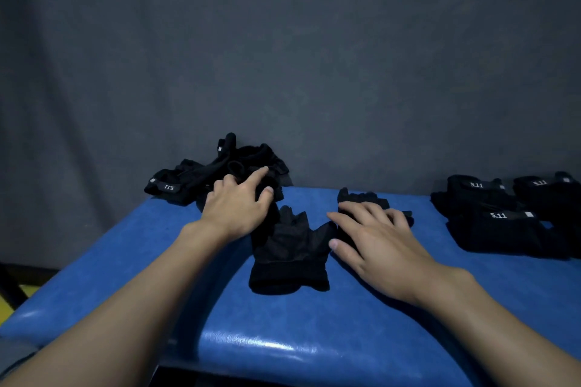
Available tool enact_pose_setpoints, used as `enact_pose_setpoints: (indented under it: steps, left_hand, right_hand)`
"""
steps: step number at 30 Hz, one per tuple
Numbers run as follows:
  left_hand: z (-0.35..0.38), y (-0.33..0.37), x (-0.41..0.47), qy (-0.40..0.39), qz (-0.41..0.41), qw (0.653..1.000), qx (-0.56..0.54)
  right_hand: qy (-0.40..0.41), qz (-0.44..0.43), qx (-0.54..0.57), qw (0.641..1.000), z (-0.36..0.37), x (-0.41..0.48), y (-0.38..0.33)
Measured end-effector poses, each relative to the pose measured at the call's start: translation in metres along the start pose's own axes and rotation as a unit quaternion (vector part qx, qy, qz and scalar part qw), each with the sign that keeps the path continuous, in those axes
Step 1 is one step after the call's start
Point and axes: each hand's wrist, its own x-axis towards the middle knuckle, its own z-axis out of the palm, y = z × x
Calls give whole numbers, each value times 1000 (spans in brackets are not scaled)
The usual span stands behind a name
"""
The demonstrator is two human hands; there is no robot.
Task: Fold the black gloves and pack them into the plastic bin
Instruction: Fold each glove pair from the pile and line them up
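1. Evidently a pairing step: one glove (289,248) lies flat on the surface (125,276), unfolded; next, its mate likely goes on top
2. Left hand (239,207) lies on the loose pile (195,176) at 11 o'clock, fingers extended; whether it pinches fabric, I cannot tell
3. Right hand (377,239), flat, presses a second glove (361,196) at 2 o'clock
4. Folded gloves (496,223) sit at 3 o'clock; no bin visible

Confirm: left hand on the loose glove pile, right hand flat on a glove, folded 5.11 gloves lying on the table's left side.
Wrong side: the head view shows the folded 5.11 gloves on the right of the table. The rest holds.
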Motion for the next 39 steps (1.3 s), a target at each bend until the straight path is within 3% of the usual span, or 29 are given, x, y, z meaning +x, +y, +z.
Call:
enact_pose_setpoints:
  steps: [5,15,24,27,31,34,39]
  left_hand:
    - [3,3,4,35,7,999,24]
    - [-7,-6,-5,94,74,983,-138]
    - [-19,-2,-19,208,117,940,-243]
    - [-16,-5,-20,202,118,942,-240]
    - [-13,-12,-19,187,93,951,-228]
    - [-13,-19,-17,182,46,971,-150]
    - [-7,-30,-10,67,23,997,-17]
  right_hand:
    - [2,2,9,1000,3,10,-2]
    - [31,-5,28,999,2,19,-12]
    - [97,-16,189,977,-4,25,-23]
    - [97,-25,239,966,-6,34,-32]
    - [79,-36,222,971,-2,55,-45]
    - [37,-19,211,977,2,68,-45]
    - [18,-2,239,971,6,93,-38]
